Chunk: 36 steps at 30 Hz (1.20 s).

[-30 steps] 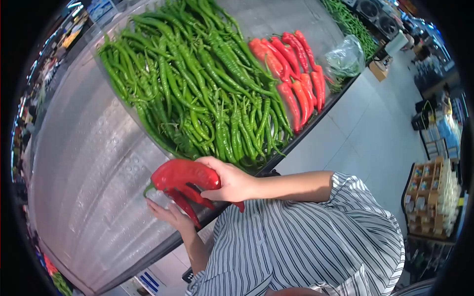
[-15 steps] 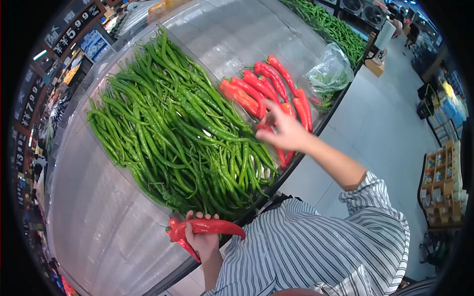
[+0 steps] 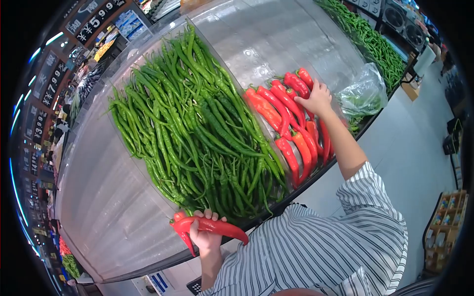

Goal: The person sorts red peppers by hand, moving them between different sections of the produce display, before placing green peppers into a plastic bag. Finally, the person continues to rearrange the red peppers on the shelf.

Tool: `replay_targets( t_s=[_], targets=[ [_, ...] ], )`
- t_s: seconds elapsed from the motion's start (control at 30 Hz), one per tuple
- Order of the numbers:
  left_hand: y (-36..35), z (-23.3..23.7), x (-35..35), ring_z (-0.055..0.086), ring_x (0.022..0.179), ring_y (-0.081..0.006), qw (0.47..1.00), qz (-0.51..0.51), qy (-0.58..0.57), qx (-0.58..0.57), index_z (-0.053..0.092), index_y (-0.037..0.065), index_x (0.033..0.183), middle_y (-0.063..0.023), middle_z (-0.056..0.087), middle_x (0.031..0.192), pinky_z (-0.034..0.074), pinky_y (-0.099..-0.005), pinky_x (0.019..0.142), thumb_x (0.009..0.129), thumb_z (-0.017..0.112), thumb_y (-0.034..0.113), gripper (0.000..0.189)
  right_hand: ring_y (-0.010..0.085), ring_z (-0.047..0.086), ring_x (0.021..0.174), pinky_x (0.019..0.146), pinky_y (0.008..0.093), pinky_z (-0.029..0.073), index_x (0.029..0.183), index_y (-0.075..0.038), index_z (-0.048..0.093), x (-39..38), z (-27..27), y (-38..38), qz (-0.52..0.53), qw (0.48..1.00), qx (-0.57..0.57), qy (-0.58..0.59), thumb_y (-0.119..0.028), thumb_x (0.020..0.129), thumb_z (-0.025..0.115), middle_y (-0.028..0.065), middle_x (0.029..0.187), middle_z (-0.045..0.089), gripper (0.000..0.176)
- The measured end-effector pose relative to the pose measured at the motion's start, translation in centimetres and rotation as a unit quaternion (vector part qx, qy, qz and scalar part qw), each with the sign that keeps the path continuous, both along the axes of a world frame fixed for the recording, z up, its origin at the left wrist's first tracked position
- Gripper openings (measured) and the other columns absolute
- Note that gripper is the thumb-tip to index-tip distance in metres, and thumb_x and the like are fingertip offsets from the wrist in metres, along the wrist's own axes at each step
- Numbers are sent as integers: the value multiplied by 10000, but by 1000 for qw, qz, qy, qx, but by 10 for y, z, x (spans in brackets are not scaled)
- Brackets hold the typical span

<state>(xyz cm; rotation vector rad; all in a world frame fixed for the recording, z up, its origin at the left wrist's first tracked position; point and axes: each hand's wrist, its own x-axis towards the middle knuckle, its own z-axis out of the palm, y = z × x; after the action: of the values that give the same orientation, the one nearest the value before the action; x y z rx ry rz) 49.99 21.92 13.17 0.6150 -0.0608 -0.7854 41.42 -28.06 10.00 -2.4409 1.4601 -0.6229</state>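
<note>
My left hand (image 3: 206, 238) is closed around red peppers (image 3: 217, 227) near the front edge of the display, just below the green peppers. One long pepper lies across the palm and another hangs down beside it. A wide pile of long green peppers (image 3: 197, 128) covers the middle. To its right, behind a clear divider, lies a group of large red peppers (image 3: 269, 109). Over the far right part of that group, my right hand (image 3: 316, 98) reaches with thumb and fingers apart, touching or just above a red pepper. Its fingertips partly cover what lies beneath.
A clear plastic bag (image 3: 364, 93) with something green inside sits right of the red peppers. More green peppers (image 3: 377, 54) lie at the back right. The display's dark front edge (image 3: 316, 178) runs close to my body. Price signs (image 3: 98, 22) hang at the upper left.
My right hand has moved up and right over the red peppers, from their near left side to the far side. My left hand still holds its peppers. The view has shifted.
</note>
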Motion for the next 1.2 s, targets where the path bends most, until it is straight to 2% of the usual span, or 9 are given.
replay_targets(
  t_s=[0.13, 0.5, 0.7, 0.87, 1.0, 1.07, 1.13, 1.17, 1.2],
  targets=[
    [5, -1, 3, 532, 857, -220, 1000, 18, 1, -12, 515, 129, 1000, -45, 505, 907, 485, -502, 792, 860, 611, 286, 231, 448, 471, 1169, 1006, 452, 417, 1399, -37, 330, 1, -6, 1, -10, 990, 41, -132, -483, 588, 836, 300, 1281, 374, 1055],
    [10, -5, 11, 542, 866, -226, 998, 60, 23, -2, 512, 121, 1026, -51, 515, 911, 494, -512, 796, 849, 612, 271, 252, 383, 566, 1115, 971, 438, 452, 1378, -41, 369, -4, -7, -27, 68, 990, 94, -77, -413, 485, 903, 235, 1192, 574, 1105],
    [19, -20, 15, 579, 875, -243, 999, 4, 1, -32, 500, 77, 1095, -82, 572, 877, 523, -476, 819, 885, 587, 245, 282, 194, 576, 1023, 917, 337, 460, 1276, -17, 448, -7, 0, -33, 179, 900, 293, -268, -105, 635, 826, 89, 1133, 590, 750],
    [48, -16, 16, 642, 630, -230, 983, 10, 32, 181, 499, 34, 1174, -94, 629, 755, 565, -386, 611, 924, 591, 379, 436, 123, 562, 807, 726, 264, 484, 1235, -35, 474, -25, 7, -37, 194, 794, 481, -317, -21, 739, 713, 42, 981, 573, 550],
    [79, 29, 23, 620, 596, -160, 859, 94, -173, 473, 506, 9, 1131, -71, 607, 699, 531, -290, 547, 876, 688, 282, 415, 165, 582, 818, 724, 279, 503, 1270, -29, 453, -51, 21, -2, 173, 749, 519, -373, -82, 769, 710, 74, 1053, 572, 566],
    [104, 44, 41, 609, 588, -152, 650, 122, -279, 696, 540, -6, 1072, -84, 633, 767, 516, -310, 580, 791, 775, 361, 519, 187, 589, 920, 780, 298, 515, 1307, -23, 428, -58, 23, 27, 178, 739, 510, -403, -100, 764, 716, 105, 1147, 563, 620],
    [147, 15, 70, 616, 628, -157, 592, 189, -338, 707, 557, -26, 999, -99, 641, 794, 509, -312, 625, 770, 788, 374, 516, 208, 577, 1006, 824, 325, 517, 1330, -8, 406, -61, 21, 52, 206, 728, 523, -392, -106, 754, 721, 123, 1205, 550, 664],
    [159, 11, 86, 632, 712, -168, 667, 174, -253, 679, 581, -35, 952, -125, 652, 799, 505, -319, 679, 771, 785, 380, 496, 213, 575, 1009, 819, 333, 521, 1328, -3, 404, -60, 23, 72, 223, 707, 544, -393, -101, 749, 720, 124, 1207, 546, 667],
    [166, 7, 96, 632, 712, -168, 666, 168, -253, 681, 581, -35, 952, -125, 652, 799, 505, -319, 679, 771, 785, 380, 496, 218, 573, 1012, 815, 340, 525, 1327, 1, 402, -59, 27, 93, 239, 686, 561, -396, -96, 745, 719, 124, 1209, 541, 670]
  ],
)
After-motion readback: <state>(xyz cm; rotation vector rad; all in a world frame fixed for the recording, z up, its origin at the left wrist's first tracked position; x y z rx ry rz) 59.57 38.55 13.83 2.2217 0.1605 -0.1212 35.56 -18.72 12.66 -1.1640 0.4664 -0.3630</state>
